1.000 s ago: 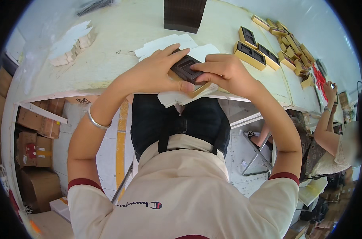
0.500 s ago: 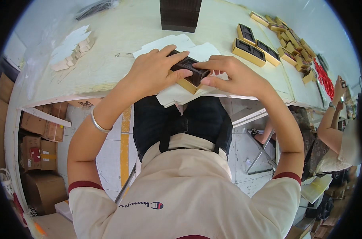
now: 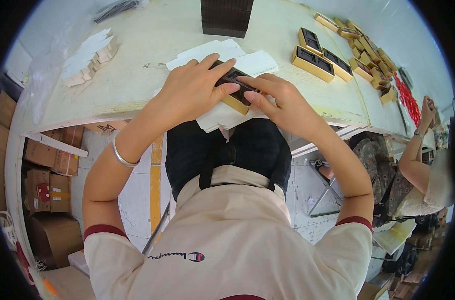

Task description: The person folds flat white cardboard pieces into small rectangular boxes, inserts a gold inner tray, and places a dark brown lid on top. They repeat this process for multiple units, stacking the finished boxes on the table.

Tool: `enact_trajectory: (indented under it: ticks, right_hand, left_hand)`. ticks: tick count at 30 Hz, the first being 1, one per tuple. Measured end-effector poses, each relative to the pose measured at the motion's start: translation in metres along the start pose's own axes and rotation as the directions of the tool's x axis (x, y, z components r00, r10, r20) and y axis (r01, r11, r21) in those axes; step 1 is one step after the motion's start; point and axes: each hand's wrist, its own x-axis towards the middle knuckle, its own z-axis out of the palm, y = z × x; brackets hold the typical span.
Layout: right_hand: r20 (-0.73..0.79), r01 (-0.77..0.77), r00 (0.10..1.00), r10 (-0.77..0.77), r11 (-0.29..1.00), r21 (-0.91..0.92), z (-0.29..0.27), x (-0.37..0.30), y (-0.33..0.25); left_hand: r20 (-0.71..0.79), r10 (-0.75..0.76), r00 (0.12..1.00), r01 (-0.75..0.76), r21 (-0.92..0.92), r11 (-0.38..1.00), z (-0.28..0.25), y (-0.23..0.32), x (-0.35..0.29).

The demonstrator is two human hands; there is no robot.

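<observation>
the left hand (image 3: 191,90) holds the gold box (image 3: 235,104) with spread fingers; whether the right hand (image 3: 283,102) pinches its dark insert (image 3: 230,76), we cannot tell. we judge the box light, bendable, best held by sides.

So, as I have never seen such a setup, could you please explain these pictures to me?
There is no robot, only a person's two bare hands, seen by a wide fisheye camera worn on the head and looking down; the lens bends straight edges. The left hand holds a small gold box, while the right hand touches the dark brown insert in it. On the white table, flat white cardboard pieces lie beneath the hands, a tall dark brown stack stands beyond them, and three gold boxes with dark inserts sit to the right. Another person shows at far right.
</observation>
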Motion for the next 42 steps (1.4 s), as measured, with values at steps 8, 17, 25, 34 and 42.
enact_trajectory:
  ticks: [8, 17, 25, 34, 42]
  right_hand:
    - [-0.042, 0.152, 0.982, -0.182, 0.912, -0.381, 0.014, -0.011, 0.007]
    - [-0.119, 0.217, 0.943, -0.311, 0.845, -0.489, 0.021, -0.010, 0.012]
    - [-0.421, -0.193, 0.904, -0.069, 0.815, -0.547, -0.111, 0.001, 0.096]
    - [0.136, 0.219, 0.974, -0.182, 0.910, -0.352, -0.039, -0.005, 0.038]
    - [0.289, 0.159, 0.952, -0.098, 0.968, -0.194, -0.018, 0.000, 0.018]
  left_hand:
    - [0.142, -0.035, 0.989, 0.034, 0.008, 0.999, -0.006, 0.004, -0.008]
    - [-0.093, 0.150, 0.984, -0.169, -0.244, 0.955, 0.018, -0.026, -0.007]
    - [-0.020, 0.122, 0.992, -0.123, -0.106, 0.987, 0.002, 0.012, -0.045]
    - [0.135, 0.230, 0.964, -0.183, -0.297, 0.937, 0.003, -0.021, -0.040]
    - [0.169, 0.077, 0.983, -0.021, -0.310, 0.950, -0.019, -0.011, -0.033]
